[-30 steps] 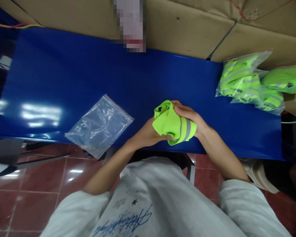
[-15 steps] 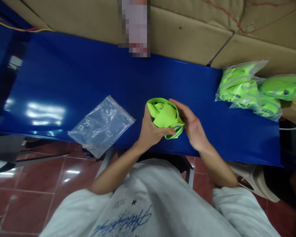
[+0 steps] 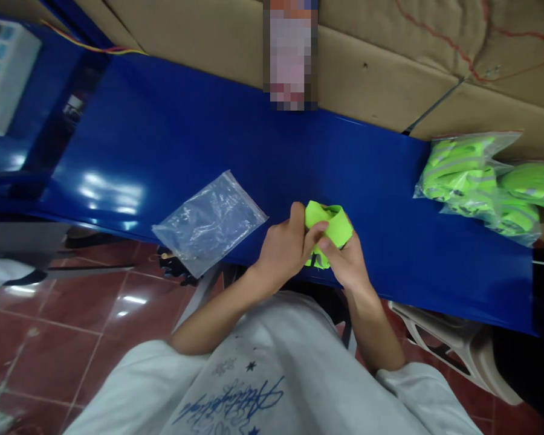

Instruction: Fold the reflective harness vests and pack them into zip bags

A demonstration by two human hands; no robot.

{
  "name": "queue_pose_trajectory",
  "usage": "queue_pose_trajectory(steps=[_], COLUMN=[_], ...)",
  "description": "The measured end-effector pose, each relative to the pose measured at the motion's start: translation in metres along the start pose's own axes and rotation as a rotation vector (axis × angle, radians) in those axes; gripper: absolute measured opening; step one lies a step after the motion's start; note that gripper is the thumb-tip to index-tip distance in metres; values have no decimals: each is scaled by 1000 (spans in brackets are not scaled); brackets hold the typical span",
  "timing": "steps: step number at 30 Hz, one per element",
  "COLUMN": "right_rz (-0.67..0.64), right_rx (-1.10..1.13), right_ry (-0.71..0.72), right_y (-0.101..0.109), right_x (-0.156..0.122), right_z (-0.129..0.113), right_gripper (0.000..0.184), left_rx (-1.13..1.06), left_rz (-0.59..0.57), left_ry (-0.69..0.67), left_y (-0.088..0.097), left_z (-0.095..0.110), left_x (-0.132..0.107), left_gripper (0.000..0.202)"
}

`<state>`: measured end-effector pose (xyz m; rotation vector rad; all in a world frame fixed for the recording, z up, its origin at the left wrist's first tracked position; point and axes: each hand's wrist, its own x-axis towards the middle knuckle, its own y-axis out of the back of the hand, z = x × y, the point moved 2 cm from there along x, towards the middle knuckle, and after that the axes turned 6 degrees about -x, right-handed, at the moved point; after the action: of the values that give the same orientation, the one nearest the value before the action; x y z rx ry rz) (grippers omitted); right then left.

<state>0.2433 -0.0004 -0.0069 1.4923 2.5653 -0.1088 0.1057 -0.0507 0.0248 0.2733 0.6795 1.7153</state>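
Between my two hands is a rolled-up bundle of neon yellow-green reflective strap [image 3: 340, 229], held just above the table's front edge. My left hand [image 3: 286, 246] grips its left side, with the thumb across the front. My right hand [image 3: 350, 261] wraps round the right and lower side, its thumb pressed on the fabric close to the left thumb. Some grey striping shows at the bottom of the bundle. Left of my hands, a clear zip bag [image 3: 211, 223] lies flat, its lower corner hanging over the table edge.
The blue table [image 3: 199, 139] runs across in front of me. Several clear bags of neon reflective gear [image 3: 462, 172] are piled at the right. Brown cardboard [image 3: 381, 78] lines the back. A pale plastic stool [image 3: 466, 350] stands below right, and a white box [image 3: 9, 78] is at far left.
My right hand has closed round the bundle, where before it lay open along its side. The bundle now looks more compact and sits slightly lower. The view has shifted left.
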Motion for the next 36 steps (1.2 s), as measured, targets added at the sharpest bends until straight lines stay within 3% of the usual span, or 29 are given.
queue_pose_trajectory(steps=[4, 7, 9, 11, 12, 14, 16, 19, 21, 25, 29, 32, 36], right_rz=[-22, 48, 136, 167, 142, 32, -122, -371, -466, -527, -540, -491, -513], right_rx=[51, -13, -65, -106, -122, -138, -105, -2, 26, -139, -462, -534, -593], right_ry=[-31, -46, -47, -45, -48, -64, -109, -246, -300, -264, -153, -96, -129], right_y=[2, 15, 30, 42, 44, 42, 29, 2, -10, -12, -4, -1, 0], right_x=[-12, -16, -11, -1, 6, 23, 39, 57, 64, 69, 65, 62, 63], right_z=[11, 9, 2, -8, -13, -24, -33, -43, -50, -68, -92, -106, -109], right_gripper=[46, 40, 41, 43, 45, 49, 52, 49, 49, 48, 44, 46, 47], left_rx=[62, 105, 231, 421, 493, 554, 550, 504, 456, 423, 506, 488, 438], left_rz=[-95, -142, 37, 275, 305, 223, 139, 170, 185, 172, 153, 162, 254], left_ry=[-38, -149, -222, -192, -133, -49, -54, -238, -395, -554, -542, -524, -663], left_y=[15, 46, 72, 91, 97, 99, 97, 95, 94, 92, 86, 84, 83], left_z=[8, 4, -13, -39, -54, -81, -96, -98, -94, -87, -78, -71, -65], left_x=[-11, -21, -26, -28, -27, -24, -20, -20, -24, -31, -28, -24, -23], left_gripper=[63, 76, 80, 112, 123, 128, 123, 111, 108, 108, 94, 93, 90])
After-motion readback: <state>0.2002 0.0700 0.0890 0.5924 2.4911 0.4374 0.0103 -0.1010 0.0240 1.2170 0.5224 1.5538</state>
